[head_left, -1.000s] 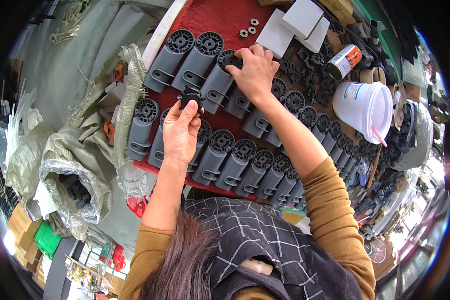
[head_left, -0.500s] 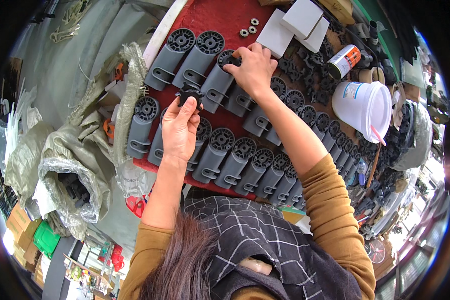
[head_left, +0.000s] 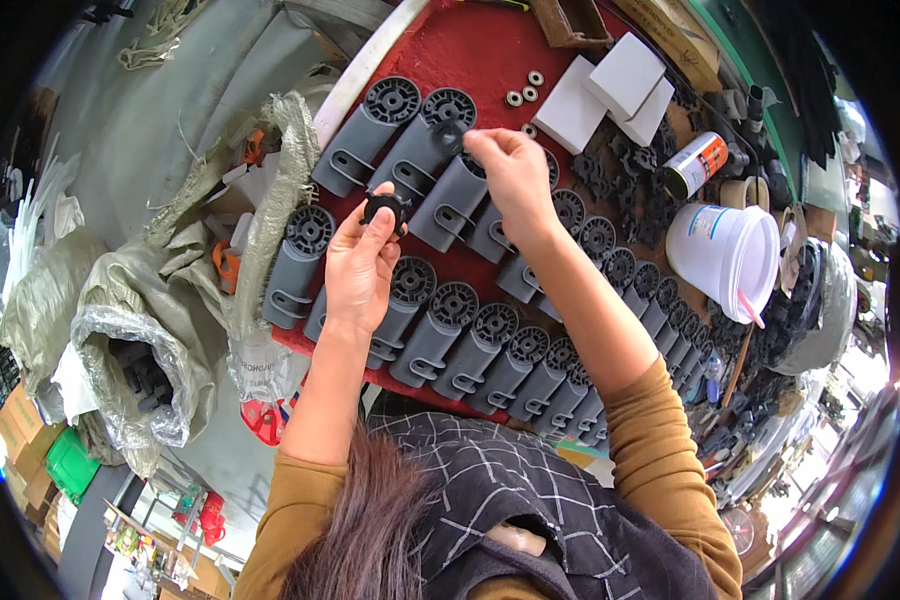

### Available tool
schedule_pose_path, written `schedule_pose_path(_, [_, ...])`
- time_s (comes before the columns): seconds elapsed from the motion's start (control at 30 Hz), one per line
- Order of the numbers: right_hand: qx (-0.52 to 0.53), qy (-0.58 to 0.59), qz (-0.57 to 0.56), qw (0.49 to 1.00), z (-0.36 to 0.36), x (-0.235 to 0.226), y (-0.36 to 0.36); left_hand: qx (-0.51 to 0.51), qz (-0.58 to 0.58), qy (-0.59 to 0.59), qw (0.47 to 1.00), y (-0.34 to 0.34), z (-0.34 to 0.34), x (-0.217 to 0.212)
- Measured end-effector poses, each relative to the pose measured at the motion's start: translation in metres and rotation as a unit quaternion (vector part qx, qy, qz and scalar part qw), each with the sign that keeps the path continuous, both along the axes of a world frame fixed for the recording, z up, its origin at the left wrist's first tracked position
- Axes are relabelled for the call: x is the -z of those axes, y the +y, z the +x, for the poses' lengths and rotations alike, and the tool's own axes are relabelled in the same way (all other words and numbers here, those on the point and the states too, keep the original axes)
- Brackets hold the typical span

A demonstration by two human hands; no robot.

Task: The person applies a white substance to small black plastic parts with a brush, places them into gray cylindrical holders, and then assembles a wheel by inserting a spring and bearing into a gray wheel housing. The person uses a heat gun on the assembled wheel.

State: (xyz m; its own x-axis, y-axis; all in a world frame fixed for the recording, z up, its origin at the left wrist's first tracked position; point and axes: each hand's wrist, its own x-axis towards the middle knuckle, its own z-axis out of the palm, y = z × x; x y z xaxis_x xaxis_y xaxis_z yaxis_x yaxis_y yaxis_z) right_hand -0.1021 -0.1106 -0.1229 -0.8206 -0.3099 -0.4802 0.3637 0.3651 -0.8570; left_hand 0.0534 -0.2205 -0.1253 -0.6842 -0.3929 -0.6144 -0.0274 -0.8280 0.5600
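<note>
Nearby, grey housings (head_left: 597, 238) sit between the right hand (head_left: 517, 178) and white bucket (head_left: 708, 248)

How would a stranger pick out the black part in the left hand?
Find the red tabletop and its rows of grey tubes. Near the rows' left end, the left hand pinches the black part. Colour sets it apart from the grey tubes; being in the left hand, from other black pieces.

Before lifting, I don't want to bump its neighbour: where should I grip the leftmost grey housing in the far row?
Probably around its body, below the spoked round top, from the left: that side faces the white table edge, while another housing stands close on the right.
</note>
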Motion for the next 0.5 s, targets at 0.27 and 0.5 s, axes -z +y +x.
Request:
schedule_pose_path(0.27, [0.004, 0.186, 0.278, 0.942, -0.017, 0.034, -0.029, -0.018, 0.016, 0.010, 1.000, -0.009, 0.008, 0.006])
schedule_pose_path(0.5, [-0.122, 0.434, 0.297, 0.842, -0.015, 0.032, -0.022, -0.022, 0.021, 0.013, 0.999, -0.012, 0.009, 0.010])
